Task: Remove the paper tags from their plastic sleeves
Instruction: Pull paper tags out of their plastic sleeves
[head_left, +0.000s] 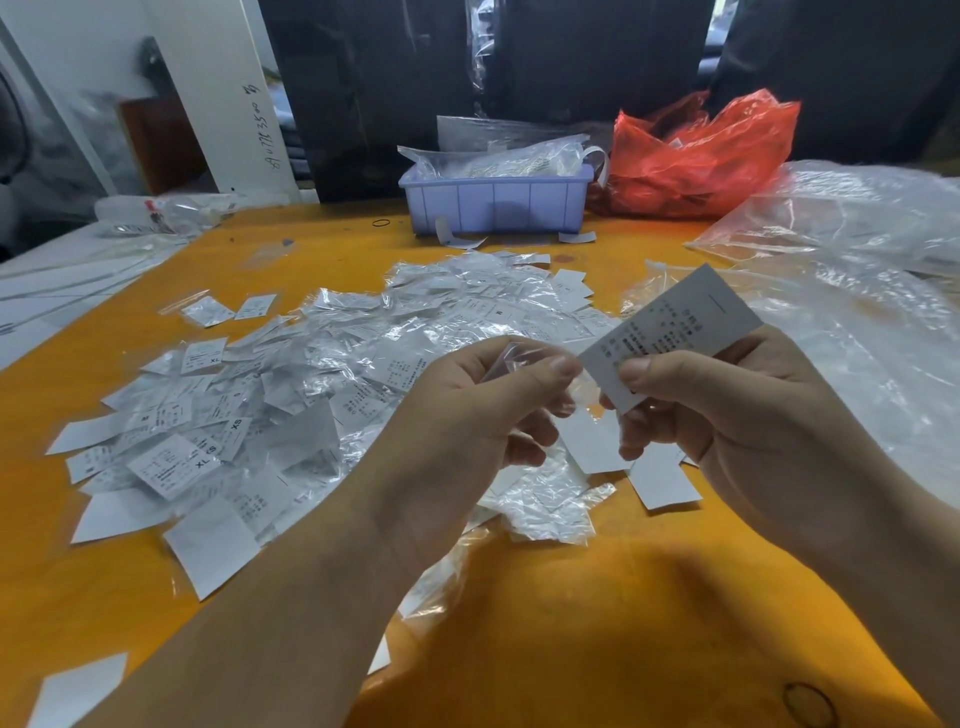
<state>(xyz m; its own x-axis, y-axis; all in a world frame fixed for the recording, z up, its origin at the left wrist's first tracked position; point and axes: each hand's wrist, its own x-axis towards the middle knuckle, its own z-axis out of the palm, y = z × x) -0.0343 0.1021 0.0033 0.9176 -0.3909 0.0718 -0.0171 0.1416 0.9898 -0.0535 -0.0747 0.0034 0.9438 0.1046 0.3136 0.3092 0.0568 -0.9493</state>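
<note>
The right hand (727, 410) pinches a paper tag (670, 332) between thumb and forefinger, holding it tilted above the orange table (571, 623). Just beside it, the left hand (467, 410) pinches a clear sleeve (511, 353) — the tag looks free of it. Below and to the left lies a heap of tags and sleeves (291, 395); behind stand a lilac bin (496, 202) and a red bag (696, 156).

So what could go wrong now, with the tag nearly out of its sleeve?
The right hand pinches only the tag's lower corner, so a sharp pull might crease or tear it. The left hand holds the thin clear sleeve, which could slip free. Dropped on the pile, where bare and sleeved tags lie mixed, the finished tag might be hard to tell apart.
</note>
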